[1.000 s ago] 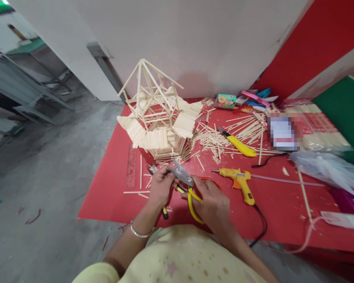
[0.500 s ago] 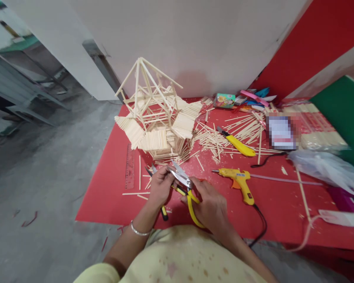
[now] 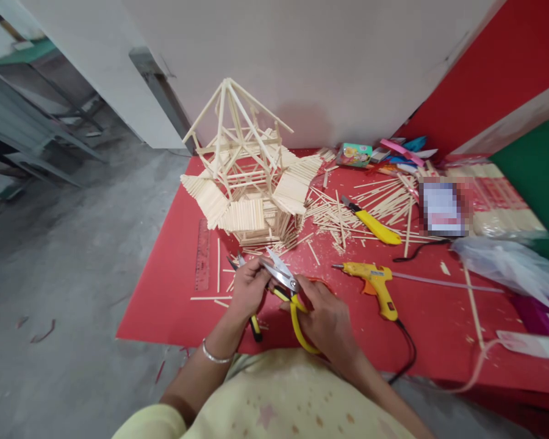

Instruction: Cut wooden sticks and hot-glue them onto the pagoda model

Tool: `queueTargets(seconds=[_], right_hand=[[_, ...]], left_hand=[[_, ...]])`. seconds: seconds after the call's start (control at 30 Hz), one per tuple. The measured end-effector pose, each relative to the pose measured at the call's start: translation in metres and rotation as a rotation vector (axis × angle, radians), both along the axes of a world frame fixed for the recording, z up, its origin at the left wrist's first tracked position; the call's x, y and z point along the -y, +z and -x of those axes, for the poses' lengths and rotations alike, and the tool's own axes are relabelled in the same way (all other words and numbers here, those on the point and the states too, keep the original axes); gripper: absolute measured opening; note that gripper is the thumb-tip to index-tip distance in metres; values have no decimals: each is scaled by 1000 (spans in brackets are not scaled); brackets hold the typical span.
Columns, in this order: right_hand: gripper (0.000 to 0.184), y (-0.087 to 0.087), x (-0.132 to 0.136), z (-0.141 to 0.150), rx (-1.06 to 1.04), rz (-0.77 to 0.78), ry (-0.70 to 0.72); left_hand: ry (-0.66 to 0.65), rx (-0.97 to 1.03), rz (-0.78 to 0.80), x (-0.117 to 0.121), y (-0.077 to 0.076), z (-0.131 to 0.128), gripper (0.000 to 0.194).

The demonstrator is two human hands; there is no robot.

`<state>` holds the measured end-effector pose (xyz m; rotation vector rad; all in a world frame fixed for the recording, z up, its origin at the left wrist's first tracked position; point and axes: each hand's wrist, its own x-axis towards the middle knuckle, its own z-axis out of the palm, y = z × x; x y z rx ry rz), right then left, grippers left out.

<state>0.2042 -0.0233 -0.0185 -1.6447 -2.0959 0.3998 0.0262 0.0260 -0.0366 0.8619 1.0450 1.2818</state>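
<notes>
In my right hand [image 3: 324,311] is a pair of scissors [image 3: 298,329] with yellow handles, its silver blades parted and pointing away from me. My left hand [image 3: 249,289] is closed in a pinch right by the blades; what lies between its fingertips is hidden. Under my hands, pliers [image 3: 255,329] with black and yellow handles rest on the red tabletop [image 3: 160,305], partly covered. Just beyond stands a pavilion-like model [image 3: 247,177] built of thin wooden sticks, with a pointed open roof frame and slatted panels slanting outward.
Loose sticks [image 3: 329,213] are scattered right of the model, with a yellow utility knife [image 3: 377,227] on them. A yellow glue gun [image 3: 370,281] lies to the right, its cord trailing. A clear ruler [image 3: 202,256] is at left. Packaged sticks [image 3: 503,195] and a plastic bag [image 3: 507,265] lie far right.
The view has shifted slightly, so the model and tools appear a little further right. Both hands and the scissors keep nearly the same pose.
</notes>
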Motion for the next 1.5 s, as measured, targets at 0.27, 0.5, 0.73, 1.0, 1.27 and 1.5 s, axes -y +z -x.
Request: queueTargets(seconds=[0.27, 0.5, 0.73, 1.0, 1.27, 1.5], right_hand=[[38, -3, 0, 2, -85, 15, 47], [48, 5, -1, 2, 13, 15, 6], [48, 13, -2, 2, 74, 12, 2], [46, 8, 0, 4, 163, -49, -38], [44, 2, 1, 5, 204, -57, -47], [42, 3, 0, 4, 206, -55, -46]], left_hand=[[5, -3, 8, 1, -1, 1, 20], [-6, -69, -38, 1, 0, 6, 16], [-39, -160, -69, 2, 7, 10, 13], [-50, -179, -33, 3, 9, 11, 13], [-51, -230, -18, 2, 8, 12, 10], [-39, -216, -13, 3, 9, 11, 11]])
